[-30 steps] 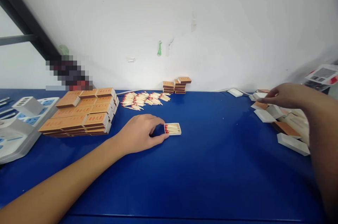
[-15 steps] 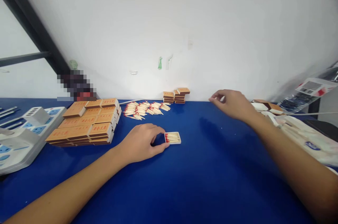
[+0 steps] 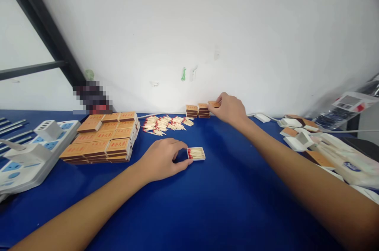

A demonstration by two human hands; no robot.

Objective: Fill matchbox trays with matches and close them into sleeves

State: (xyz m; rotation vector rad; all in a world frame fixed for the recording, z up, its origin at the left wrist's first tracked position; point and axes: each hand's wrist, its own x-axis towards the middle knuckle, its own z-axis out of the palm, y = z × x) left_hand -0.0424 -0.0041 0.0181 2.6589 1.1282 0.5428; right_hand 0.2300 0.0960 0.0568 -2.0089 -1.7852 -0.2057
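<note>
My left hand (image 3: 161,160) rests on the blue table (image 3: 225,203), thumb and fingers pinching the left end of a white tray of red-tipped matches (image 3: 196,153). My right hand (image 3: 229,109) reaches to the far edge by the wall and closes on an orange matchbox sleeve (image 3: 213,104) at the top of a small stack of orange sleeves (image 3: 197,110). A loose pile of matches (image 3: 166,123) lies between that stack and my left hand.
A big block of stacked orange matchboxes (image 3: 103,137) stands at the left, with white power strips (image 3: 32,148) beyond it. White trays and sleeves (image 3: 299,136) are scattered at the right, next to a plastic bag (image 3: 349,164). A white wall closes the back.
My right hand has swung from the scattered boxes at the right across to the small orange stack by the wall and taken hold of its top sleeve. My left hand stayed on the match tray.
</note>
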